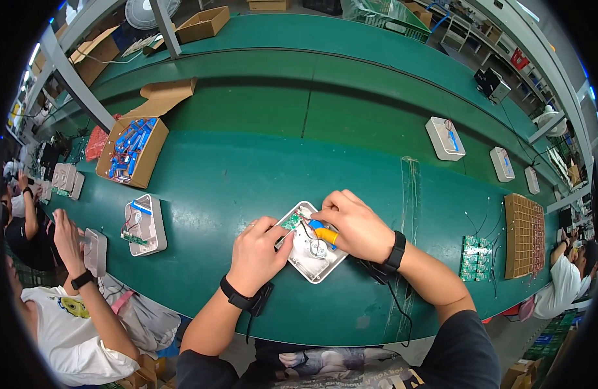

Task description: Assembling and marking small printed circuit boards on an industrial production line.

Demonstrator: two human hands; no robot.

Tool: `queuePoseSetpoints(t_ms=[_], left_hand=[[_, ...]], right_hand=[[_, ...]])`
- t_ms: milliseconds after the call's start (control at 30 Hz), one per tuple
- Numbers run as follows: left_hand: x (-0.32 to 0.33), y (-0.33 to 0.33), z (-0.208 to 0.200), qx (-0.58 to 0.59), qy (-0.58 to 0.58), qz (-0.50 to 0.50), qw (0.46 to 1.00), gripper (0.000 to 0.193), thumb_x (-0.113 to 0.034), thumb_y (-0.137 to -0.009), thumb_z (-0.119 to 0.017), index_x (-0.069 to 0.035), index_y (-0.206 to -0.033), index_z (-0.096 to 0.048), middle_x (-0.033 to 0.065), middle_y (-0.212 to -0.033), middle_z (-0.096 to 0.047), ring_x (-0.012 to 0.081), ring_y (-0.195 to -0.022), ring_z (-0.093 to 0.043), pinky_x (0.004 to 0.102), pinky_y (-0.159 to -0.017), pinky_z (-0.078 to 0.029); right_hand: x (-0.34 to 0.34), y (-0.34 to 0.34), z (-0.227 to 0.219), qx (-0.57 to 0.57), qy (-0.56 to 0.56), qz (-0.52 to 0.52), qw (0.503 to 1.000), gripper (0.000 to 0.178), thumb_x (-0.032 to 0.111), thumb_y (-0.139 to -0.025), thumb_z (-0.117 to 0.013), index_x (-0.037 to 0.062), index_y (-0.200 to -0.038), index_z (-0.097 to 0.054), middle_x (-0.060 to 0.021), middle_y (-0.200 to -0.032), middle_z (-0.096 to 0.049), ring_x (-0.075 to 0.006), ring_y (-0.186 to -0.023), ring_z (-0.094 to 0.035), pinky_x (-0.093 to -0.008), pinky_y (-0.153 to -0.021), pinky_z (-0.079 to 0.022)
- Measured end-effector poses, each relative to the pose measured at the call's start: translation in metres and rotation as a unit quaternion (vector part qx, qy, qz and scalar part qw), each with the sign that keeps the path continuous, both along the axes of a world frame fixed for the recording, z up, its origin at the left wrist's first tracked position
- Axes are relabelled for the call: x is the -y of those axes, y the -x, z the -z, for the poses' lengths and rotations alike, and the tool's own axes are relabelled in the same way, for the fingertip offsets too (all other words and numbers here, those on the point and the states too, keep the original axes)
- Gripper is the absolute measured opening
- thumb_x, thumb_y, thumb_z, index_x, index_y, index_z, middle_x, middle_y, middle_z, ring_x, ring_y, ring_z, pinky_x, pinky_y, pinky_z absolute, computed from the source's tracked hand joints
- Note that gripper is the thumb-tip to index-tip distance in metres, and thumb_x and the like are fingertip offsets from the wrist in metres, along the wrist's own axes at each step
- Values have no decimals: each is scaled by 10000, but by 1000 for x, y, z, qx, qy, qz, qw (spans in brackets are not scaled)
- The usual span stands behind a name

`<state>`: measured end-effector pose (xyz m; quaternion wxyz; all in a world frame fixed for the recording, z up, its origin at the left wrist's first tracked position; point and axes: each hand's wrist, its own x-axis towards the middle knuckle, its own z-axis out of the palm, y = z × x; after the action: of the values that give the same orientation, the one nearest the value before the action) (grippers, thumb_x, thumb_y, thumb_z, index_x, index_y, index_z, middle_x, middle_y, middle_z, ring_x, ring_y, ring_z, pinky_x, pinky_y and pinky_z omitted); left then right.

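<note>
A white plastic housing (303,264) lies tilted on the green bench in front of me. Inside are a small green circuit board (291,222), a round silvery part (317,249), thin wires and a blue cylindrical cell, partly hidden. My left hand (258,251) grips the board's near left side between thumb and fingers. Over the housing's right side, my right hand (355,225) is closed, thumb and forefinger pinched by the board's far end; what they pinch is too small to make out. A yellow piece (326,235) shows under this hand, next to the blue cell.
A cardboard box (157,146) of blue cells stands far left. Another open housing (157,225) lies left, beside a co-worker's hand (67,236). Green boards (475,258) and a divided brown tray (518,236) are right. More housings (446,150) sit far right. Cables hang from my wristbands.
</note>
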<state>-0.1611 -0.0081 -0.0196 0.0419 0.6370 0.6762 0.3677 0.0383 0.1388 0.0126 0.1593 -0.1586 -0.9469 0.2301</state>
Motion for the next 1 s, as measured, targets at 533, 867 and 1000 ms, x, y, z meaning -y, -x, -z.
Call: queuePoseSetpoints(t_ms=[533, 867, 1000], left_hand=[[4, 5, 2, -10, -1, -27, 1000, 89, -119, -864, -812, -48, -882, -762, 97, -972, -722, 298, -790, -712, 381, -690, -577], [-4, 75, -12, -105, -67, -267, 956, 397, -274, -899, -770, -88, -1240, -687, 236, -1369, -599, 468, -1341, -505, 578, -1120, -416], [21, 133, 10, -153, 77, -452, 876, 456, -359, -944, -710, -88, -1306, -655, 220, -1463, -556, 468, -1392, -477, 615, -1111, -422]], right_hand=[[23, -16, -49, 190, -186, -36, 963, 297, 168, -837, -721, 103, -1122, -773, -71, -1079, -658, -244, -1012, -618, -380, -850, -484], [29, -28, -13, 189, -181, -99, 960, 76, 165, -785, -705, 91, -767, -712, -86, -713, -689, -292, -699, -715, -422, -641, -563], [8, -25, -20, 204, -177, -54, 961, 124, 162, -790, -685, 90, -690, -700, -120, -686, -700, -326, -663, -723, -440, -612, -572]])
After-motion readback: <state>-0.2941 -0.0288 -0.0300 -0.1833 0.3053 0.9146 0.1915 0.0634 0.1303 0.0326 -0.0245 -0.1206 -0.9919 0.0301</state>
